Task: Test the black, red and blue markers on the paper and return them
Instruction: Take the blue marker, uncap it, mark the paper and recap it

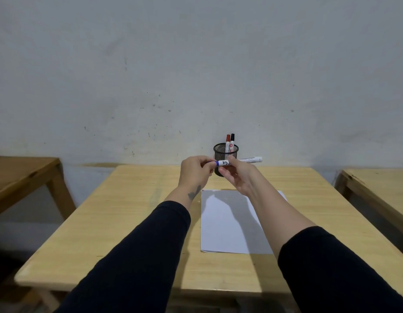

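A pale wooden table (128, 222) filled the lower half of the frame, backed by a scuffed grey wall (196, 64), with other tables at the left and right edges. A white sheet of paper (223, 227) lay right of centre on the table. Just above it in the frame, both hands held the blue marker (239, 161) level in front of a black mesh cup (221, 152): the left hand (195, 172) pinched its blue end, the right hand (237, 177) gripped its white barrel. The red marker (228, 143) and black marker (232, 142) stood upright in the cup.
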`<state>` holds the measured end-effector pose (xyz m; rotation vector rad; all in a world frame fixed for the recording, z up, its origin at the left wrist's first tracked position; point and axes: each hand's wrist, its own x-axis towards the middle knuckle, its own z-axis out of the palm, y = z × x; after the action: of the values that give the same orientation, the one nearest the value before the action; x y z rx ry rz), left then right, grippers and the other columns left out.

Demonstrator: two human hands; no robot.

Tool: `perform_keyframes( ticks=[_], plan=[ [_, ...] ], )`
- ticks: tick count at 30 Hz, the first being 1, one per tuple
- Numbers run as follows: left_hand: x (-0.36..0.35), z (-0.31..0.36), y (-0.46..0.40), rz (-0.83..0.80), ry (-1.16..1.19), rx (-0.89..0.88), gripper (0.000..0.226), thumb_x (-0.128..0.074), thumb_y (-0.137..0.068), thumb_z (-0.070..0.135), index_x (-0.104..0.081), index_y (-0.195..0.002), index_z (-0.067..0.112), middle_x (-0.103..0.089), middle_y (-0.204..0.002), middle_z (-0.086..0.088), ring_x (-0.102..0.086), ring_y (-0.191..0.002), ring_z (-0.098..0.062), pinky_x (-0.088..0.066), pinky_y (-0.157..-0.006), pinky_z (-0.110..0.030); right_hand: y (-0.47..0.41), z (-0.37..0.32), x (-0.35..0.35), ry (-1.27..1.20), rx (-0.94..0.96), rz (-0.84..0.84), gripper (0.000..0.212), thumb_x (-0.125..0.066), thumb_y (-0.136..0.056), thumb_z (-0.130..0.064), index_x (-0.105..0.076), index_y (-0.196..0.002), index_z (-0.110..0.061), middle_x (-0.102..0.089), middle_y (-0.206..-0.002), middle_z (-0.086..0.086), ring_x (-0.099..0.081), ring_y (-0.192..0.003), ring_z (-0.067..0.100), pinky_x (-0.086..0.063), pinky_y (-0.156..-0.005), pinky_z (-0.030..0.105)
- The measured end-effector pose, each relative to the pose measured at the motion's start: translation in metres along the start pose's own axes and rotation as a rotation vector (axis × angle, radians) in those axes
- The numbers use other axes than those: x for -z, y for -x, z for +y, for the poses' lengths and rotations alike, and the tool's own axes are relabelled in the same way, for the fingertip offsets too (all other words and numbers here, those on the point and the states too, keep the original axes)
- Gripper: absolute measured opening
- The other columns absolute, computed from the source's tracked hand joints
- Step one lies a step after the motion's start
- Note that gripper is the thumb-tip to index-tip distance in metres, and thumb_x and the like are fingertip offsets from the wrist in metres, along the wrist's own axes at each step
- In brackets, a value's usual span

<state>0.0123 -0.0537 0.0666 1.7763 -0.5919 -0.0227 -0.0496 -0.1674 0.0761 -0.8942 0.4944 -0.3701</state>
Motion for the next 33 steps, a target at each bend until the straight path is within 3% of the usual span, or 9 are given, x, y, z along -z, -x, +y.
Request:
perform_keyframes(
  ticks=[4,7,10,14,19,21,24,27,33],
  plan=[
    [0.008,-0.009,-0.003,0.022,0.011,0.054,0.014,-0.06,-0.089,0.005,-0.074,-0.087,0.002,-0.062,-0.063,-0.001,-0.057,-0.059,-0.013,-0.054,-0.068,-0.023,-0.006,-0.001,0.002,0.07,0.091,0.023,0.018,-0.055,-0.095,-0.011,-0.058,-0.102,0.006,-0.062,-0.08,0.013,-0.063,-0.067,0.02,-0.06,-0.058,0.021],
    [0.022,-0.021,-0.008,0.011,-0.193,0.078,0.01,-0.063,-0.087,0.011,-0.072,-0.083,0.011,-0.064,-0.073,-0.002,-0.059,-0.068,-0.018,-0.051,-0.069,-0.027,-0.013,-0.003,0.008,0.184,0.173,0.046,0.022,-0.058,-0.093,-0.015,-0.06,-0.105,0.004,-0.064,-0.079,0.011,-0.063,-0.063,0.018,-0.06,-0.065,0.023],
    [0.026,-0.037,-0.007,-0.104,-0.465,0.144,0.011,-0.062,-0.082,0.007,-0.071,-0.086,0.011,-0.065,-0.087,-0.003,-0.059,-0.075,-0.019,-0.042,-0.057,-0.022,-0.016,0.001,0.011,0.278,0.207,0.047,0.017,-0.063,-0.09,-0.013,-0.06,-0.096,0.002,-0.064,-0.078,0.011,-0.061,-0.061,0.018,-0.06,-0.064,0.022],
    [0.017,-0.057,0.0,-0.204,-0.554,0.231,0.017,-0.059,-0.081,0.004,-0.074,-0.087,0.009,-0.069,-0.098,-0.007,-0.064,-0.084,-0.024,-0.047,-0.065,-0.027,-0.021,0.018,0.014,0.346,0.23,0.066,0.008,-0.064,-0.084,0.001,-0.058,-0.084,-0.004,-0.065,-0.085,0.017,-0.061,-0.063,0.02,-0.059,-0.063,0.021],
    [0.008,-0.073,0.005,-0.224,-0.577,0.181,0.019,-0.054,-0.083,0.01,-0.072,-0.08,0.01,-0.06,-0.076,-0.002,-0.054,-0.077,-0.027,-0.041,-0.06,-0.025,-0.035,0.036,0.022,0.424,0.269,0.087,0.013,-0.069,-0.081,-0.003,-0.06,-0.091,-0.004,-0.067,-0.09,0.016,-0.064,-0.066,0.022,-0.061,-0.068,0.025],
    [0.006,-0.075,0.004,-0.231,-0.597,0.171,0.024,-0.057,-0.087,0.021,-0.07,-0.106,0.015,-0.061,-0.097,-0.004,-0.057,-0.093,-0.028,-0.046,-0.073,-0.029,-0.041,0.042,0.022,0.506,0.294,0.111,0.015,-0.072,-0.08,-0.01,-0.062,-0.09,-0.003,-0.068,-0.085,0.012,-0.062,-0.061,0.019,-0.06,-0.07,0.03],
    [0.005,-0.082,0.005,-0.209,-0.714,0.097,0.058,-0.057,-0.087,0.046,-0.048,-0.138,0.018,-0.052,-0.129,-0.004,-0.048,-0.122,-0.023,-0.044,-0.097,-0.034,-0.05,0.049,0.019,0.609,0.309,0.139,0.02,-0.072,-0.081,-0.019,-0.067,-0.092,-0.002,-0.068,-0.075,0.007,-0.062,-0.057,0.015,-0.057,-0.063,0.028],
    [0.007,-0.096,0.009,-0.205,-0.744,0.058,0.076,-0.055,-0.082,0.059,-0.04,-0.142,0.015,-0.046,-0.144,0.0,-0.041,-0.133,-0.02,-0.038,-0.106,-0.036,-0.054,0.057,0.016,0.56,0.263,0.065,0.013,-0.064,-0.086,-0.018,-0.067,-0.083,-0.006,-0.067,-0.073,0.008,-0.061,-0.058,0.02,-0.055,-0.055,0.028],
    [0.007,-0.107,0.016,-0.201,-0.757,-0.003,0.076,-0.052,-0.084,0.06,-0.037,-0.145,0.016,-0.031,-0.156,0.003,-0.021,-0.146,-0.013,-0.019,-0.119,-0.034,-0.065,0.074,0.01,0.289,0.177,-0.016,0.007,-0.063,-0.087,-0.007,-0.062,-0.081,-0.003,-0.056,-0.068,0.017,-0.046,-0.042,0.021,-0.042,-0.043,0.026]
  ],
)
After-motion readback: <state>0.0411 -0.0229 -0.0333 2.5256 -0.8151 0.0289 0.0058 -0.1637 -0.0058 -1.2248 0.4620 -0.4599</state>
